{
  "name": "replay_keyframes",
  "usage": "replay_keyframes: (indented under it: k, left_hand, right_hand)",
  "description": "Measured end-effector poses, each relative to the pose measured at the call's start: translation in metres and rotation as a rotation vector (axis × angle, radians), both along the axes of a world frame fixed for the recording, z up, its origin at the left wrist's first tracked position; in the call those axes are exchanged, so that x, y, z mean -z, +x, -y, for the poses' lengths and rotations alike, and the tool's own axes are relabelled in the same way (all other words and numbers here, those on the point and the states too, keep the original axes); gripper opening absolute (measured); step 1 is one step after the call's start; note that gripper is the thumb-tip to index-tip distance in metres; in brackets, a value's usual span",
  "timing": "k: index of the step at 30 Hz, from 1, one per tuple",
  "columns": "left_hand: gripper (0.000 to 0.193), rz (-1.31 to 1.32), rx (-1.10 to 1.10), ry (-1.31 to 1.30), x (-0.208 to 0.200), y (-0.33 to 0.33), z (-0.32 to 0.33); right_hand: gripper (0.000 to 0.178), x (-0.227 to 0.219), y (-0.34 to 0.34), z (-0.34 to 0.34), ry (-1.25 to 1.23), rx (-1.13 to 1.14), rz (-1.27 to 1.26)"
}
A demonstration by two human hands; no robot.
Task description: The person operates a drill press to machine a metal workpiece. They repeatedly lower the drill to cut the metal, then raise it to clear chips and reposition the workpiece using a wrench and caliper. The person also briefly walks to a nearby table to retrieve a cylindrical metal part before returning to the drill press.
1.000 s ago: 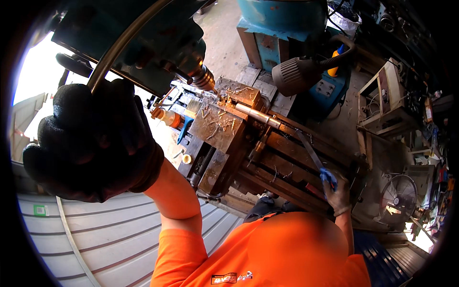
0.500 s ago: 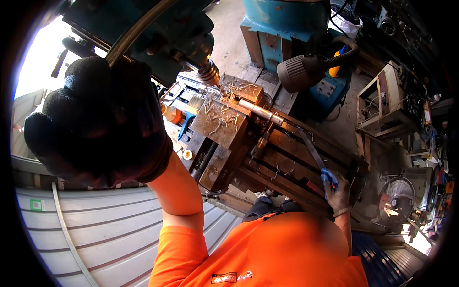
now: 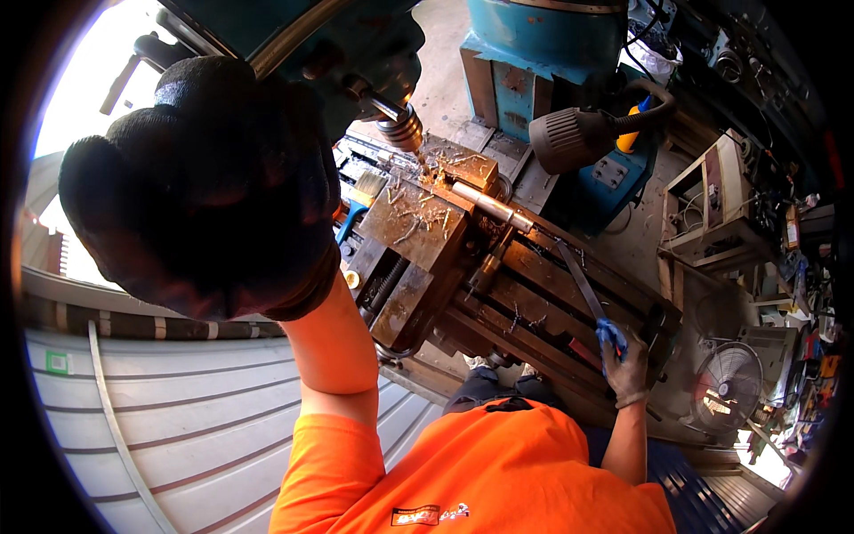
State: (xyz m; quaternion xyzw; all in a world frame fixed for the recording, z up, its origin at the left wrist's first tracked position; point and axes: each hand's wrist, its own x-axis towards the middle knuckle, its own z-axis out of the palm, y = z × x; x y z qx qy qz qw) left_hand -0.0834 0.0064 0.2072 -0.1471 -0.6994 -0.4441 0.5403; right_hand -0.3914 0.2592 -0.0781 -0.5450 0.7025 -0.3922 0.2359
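My left hand [image 3: 200,191], in a dark glove, is raised close to the camera at the left. Its fingers are closed round a metal lever [image 3: 289,37] of a blue-green drilling machine [image 3: 378,53]. Below the machine's chuck [image 3: 402,131], a drill bit [image 3: 425,167] reaches the chip-strewn vise [image 3: 411,222]. A shiny round bar [image 3: 492,206] extends from between the jaws toward the right. Over the machine table [image 3: 534,298], my gloved right hand [image 3: 627,365] grips a long flat metal tool [image 3: 581,280] by its blue end; its exact kind is unclear.
A lamp [image 3: 569,141] on a flexible neck hangs beyond the vise, near a yellow bottle [image 3: 633,125]. A blue-handled brush [image 3: 351,218] lies left of the vise. To the right are a wooden frame [image 3: 712,200] and a fan [image 3: 725,387]. Corrugated metal [image 3: 196,400] spans the lower left.
The view has shifted slightly, and my left hand on the lever appears farther right and a little higher. My right hand keeps its grip on the flat tool in nearly the same place.
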Motion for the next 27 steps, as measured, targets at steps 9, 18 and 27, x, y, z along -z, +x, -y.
replay_keyframes:
  k: [9, 18, 27]
  left_hand:
    - [0.053, -0.043, -0.101, 0.089, 0.006, -0.003, -0.007]
    - [0.042, -0.055, -0.156, -0.059, 0.002, -0.003, -0.002]
    - [0.014, 0.1, -1.302, -0.783, 0.005, -0.007, -0.005]
  right_hand:
    - [0.022, 0.006, 0.001, -0.003, -0.016, 0.007, 0.011]
    - [0.029, -0.011, 0.009, 0.019, -0.18, -0.012, -0.04]
    - [0.039, -0.235, 0.071, 0.147, -0.954, -0.417, -0.255]
